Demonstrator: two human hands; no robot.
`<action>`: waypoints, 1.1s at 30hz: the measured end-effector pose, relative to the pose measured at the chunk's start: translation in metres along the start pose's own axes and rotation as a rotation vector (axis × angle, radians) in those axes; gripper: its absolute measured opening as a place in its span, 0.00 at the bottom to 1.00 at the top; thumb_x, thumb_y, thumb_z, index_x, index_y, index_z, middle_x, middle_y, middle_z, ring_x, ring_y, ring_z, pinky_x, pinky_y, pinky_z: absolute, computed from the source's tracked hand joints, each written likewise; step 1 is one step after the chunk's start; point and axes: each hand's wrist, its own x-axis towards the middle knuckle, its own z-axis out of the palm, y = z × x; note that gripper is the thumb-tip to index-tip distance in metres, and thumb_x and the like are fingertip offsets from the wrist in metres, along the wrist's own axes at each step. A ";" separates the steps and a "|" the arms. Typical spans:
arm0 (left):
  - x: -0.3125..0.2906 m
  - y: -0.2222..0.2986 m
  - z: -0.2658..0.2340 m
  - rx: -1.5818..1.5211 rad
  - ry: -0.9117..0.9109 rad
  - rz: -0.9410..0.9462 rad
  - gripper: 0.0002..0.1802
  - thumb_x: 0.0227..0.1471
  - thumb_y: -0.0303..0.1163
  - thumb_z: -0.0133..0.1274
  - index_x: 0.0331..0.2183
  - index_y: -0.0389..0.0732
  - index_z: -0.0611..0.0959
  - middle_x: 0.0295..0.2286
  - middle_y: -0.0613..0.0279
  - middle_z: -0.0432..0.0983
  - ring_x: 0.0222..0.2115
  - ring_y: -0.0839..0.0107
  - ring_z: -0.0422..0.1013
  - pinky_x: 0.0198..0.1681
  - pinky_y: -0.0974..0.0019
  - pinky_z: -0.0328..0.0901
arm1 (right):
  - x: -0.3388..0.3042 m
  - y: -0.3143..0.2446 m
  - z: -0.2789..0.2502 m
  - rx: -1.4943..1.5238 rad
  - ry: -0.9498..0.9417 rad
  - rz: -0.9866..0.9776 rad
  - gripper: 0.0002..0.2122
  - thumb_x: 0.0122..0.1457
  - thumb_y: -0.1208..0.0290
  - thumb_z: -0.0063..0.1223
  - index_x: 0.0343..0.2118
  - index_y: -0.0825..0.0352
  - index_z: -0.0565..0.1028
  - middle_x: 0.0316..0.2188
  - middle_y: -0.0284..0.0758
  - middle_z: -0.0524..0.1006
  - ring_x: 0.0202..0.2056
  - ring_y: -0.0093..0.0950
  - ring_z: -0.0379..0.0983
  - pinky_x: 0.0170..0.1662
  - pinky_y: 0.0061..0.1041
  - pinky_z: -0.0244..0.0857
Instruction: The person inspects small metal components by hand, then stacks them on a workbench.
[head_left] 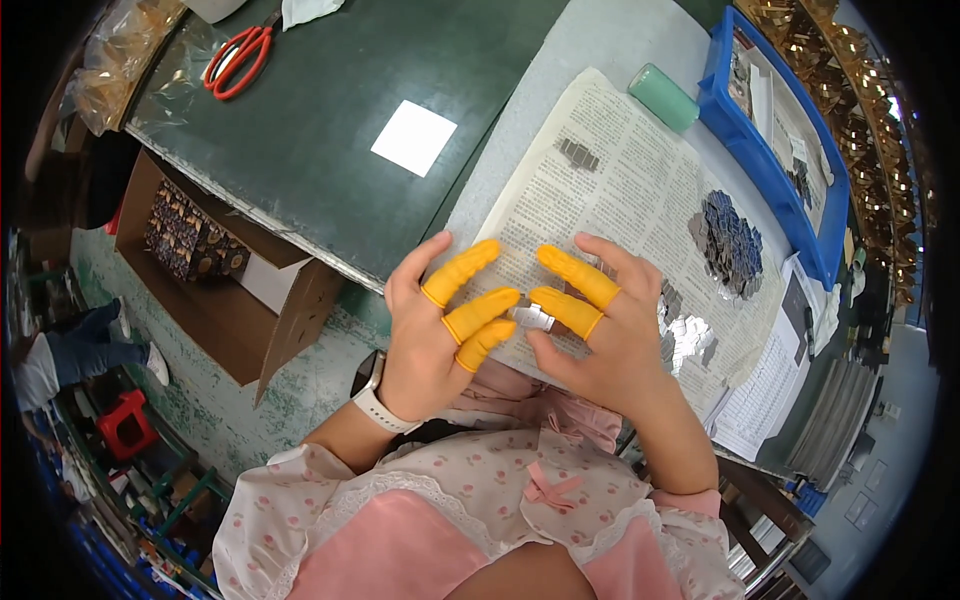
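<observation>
- The left hand (425, 335) and right hand (615, 325) are close together, fingertips around the metal bit (533, 318); whether either pinches it, I cannot tell.
- Slick yellow finger covers (462, 274) might let it slip; a sideways nudge could mix it into the loose pile (688, 342) beside the right hand.
- It looks small, flat, silvery and glossy, low over the newspaper (640, 185).
- Farther off: a grey heap (728, 245), then a blue tray (762, 165).
</observation>
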 end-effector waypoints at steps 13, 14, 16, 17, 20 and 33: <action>0.007 0.002 -0.015 0.231 -0.230 -0.030 0.18 0.49 0.38 0.68 0.45 0.47 0.89 0.65 0.57 0.68 0.68 0.42 0.53 0.68 0.31 0.44 | 0.000 0.004 0.008 -0.025 -0.126 0.041 0.20 0.48 0.61 0.73 0.44 0.63 0.85 0.56 0.37 0.79 0.64 0.43 0.66 0.60 0.48 0.56; 0.007 0.003 -0.015 0.230 -0.231 -0.030 0.18 0.49 0.38 0.68 0.45 0.47 0.89 0.65 0.57 0.68 0.68 0.42 0.53 0.68 0.31 0.44 | 0.000 0.004 0.009 0.002 -0.126 0.060 0.20 0.47 0.61 0.73 0.43 0.64 0.85 0.57 0.38 0.78 0.65 0.45 0.64 0.60 0.49 0.56; 0.010 0.007 -0.014 0.177 -0.209 -0.072 0.16 0.49 0.35 0.68 0.42 0.46 0.90 0.64 0.56 0.68 0.69 0.42 0.53 0.68 0.31 0.43 | 0.001 0.004 0.010 0.031 -0.126 0.080 0.19 0.47 0.62 0.74 0.42 0.64 0.85 0.58 0.40 0.77 0.65 0.46 0.63 0.60 0.50 0.56; 0.010 0.008 -0.014 0.177 -0.210 -0.072 0.16 0.49 0.35 0.68 0.42 0.46 0.90 0.64 0.56 0.68 0.69 0.42 0.53 0.68 0.31 0.43 | 0.002 0.003 0.011 0.052 -0.128 0.101 0.18 0.46 0.64 0.74 0.40 0.65 0.84 0.59 0.42 0.76 0.66 0.48 0.62 0.60 0.51 0.56; 0.013 0.011 -0.012 0.168 -0.209 -0.103 0.15 0.48 0.32 0.68 0.41 0.45 0.89 0.62 0.55 0.69 0.69 0.42 0.53 0.68 0.30 0.42 | 0.005 0.000 0.009 0.055 -0.143 0.119 0.16 0.45 0.67 0.75 0.36 0.66 0.83 0.59 0.46 0.75 0.66 0.51 0.60 0.60 0.52 0.56; 0.018 0.021 -0.012 0.175 -0.247 -0.143 0.12 0.48 0.25 0.66 0.38 0.37 0.88 0.62 0.45 0.67 0.69 0.39 0.51 0.69 0.29 0.41 | 0.010 -0.006 0.011 0.086 -0.121 0.130 0.15 0.44 0.72 0.74 0.36 0.69 0.82 0.57 0.50 0.75 0.66 0.56 0.59 0.62 0.54 0.55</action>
